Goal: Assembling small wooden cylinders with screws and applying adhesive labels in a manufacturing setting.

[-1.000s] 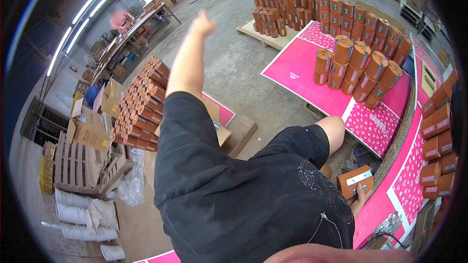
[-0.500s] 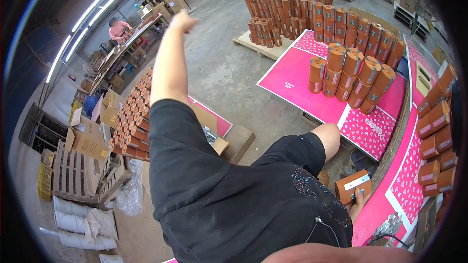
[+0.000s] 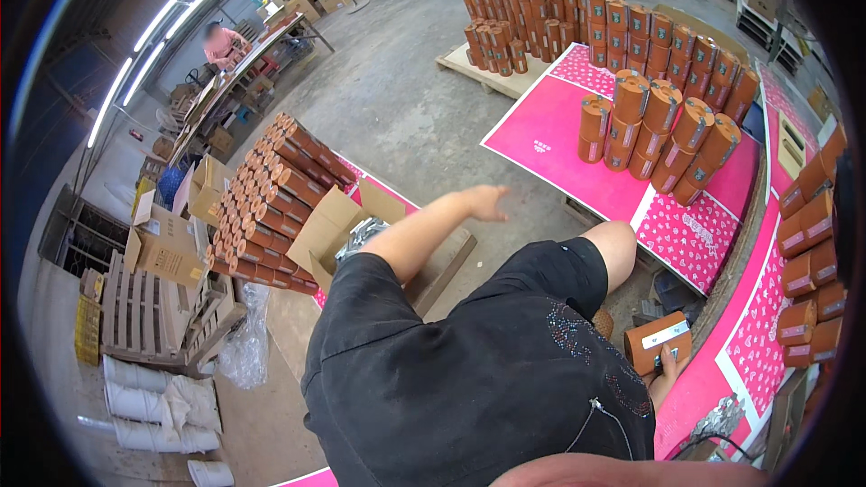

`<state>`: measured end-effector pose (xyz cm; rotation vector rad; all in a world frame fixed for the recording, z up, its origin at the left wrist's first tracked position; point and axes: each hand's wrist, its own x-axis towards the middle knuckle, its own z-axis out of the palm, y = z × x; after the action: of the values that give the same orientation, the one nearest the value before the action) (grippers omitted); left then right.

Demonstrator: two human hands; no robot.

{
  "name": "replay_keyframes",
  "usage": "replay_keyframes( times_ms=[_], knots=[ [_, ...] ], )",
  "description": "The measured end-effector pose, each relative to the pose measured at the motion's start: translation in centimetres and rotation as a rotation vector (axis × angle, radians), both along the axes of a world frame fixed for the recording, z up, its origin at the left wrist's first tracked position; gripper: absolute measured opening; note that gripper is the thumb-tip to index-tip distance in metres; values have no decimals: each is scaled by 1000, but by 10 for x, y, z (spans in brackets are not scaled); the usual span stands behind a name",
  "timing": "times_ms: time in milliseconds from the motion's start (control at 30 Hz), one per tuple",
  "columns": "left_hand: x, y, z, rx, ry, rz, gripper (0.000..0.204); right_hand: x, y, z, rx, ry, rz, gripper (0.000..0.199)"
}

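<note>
At the lower right my right hand (image 3: pixel 666 373) grips an orange-brown cylinder (image 3: pixel 651 344) with a white label strip along its side. Its fingers wrap the cylinder's near end and part of the hand is hidden behind my black shirt. My left arm reaches out across the middle, and my left hand (image 3: pixel 488 203) hangs over the floor with nothing in it, fingers stretched and slightly apart. Closest to that forearm is an open cardboard box (image 3: pixel 336 221) holding silvery pieces (image 3: pixel 363 233).
Pink patterned boards (image 3: pixel 550 131) carry double-stacked cylinders (image 3: pixel 631 117) ahead. More cylinders pile up at the left (image 3: pixel 271 207), along the right edge (image 3: pixel 807 252) and on a far pallet (image 3: pixel 532 0). Wooden pallets (image 3: pixel 149 316) and white buckets (image 3: pixel 153 406) stand left. A person (image 3: pixel 225 45) works at a far table.
My left hand has come down and to the right from its raised position, uncovering the cardboard box and more of the left pile. My right hand still grips the cylinder.
</note>
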<state>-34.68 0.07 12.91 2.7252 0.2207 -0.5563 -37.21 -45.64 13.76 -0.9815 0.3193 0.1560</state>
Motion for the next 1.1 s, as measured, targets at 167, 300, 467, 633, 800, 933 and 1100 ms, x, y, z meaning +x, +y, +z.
replay_keyframes(
  times_ms=[167,300,467,633,800,933,1100],
  knots=[
    [-31,-16,-48,-53,101,52,71,2,-3,-5,-13,2,20,57],
    [-45,-25,-52,-91,178,121,69,2,-3,-11,-4,6,-12,57],
    [-62,-15,-100,-62,149,130,68,2,-3,-8,1,7,0,57],
    [-70,-18,-103,-196,206,250,68,2,-1,-5,-5,15,-7,57],
    [-82,-9,-127,-185,222,301,68,2,-3,-9,-12,-3,-4,57],
    [-86,-8,-122,-183,259,309,67,2,-4,-10,-27,-10,3,56],
    [-97,-9,-127,-134,309,390,61,2,-2,-5,-7,-10,26,56]
  ],
)
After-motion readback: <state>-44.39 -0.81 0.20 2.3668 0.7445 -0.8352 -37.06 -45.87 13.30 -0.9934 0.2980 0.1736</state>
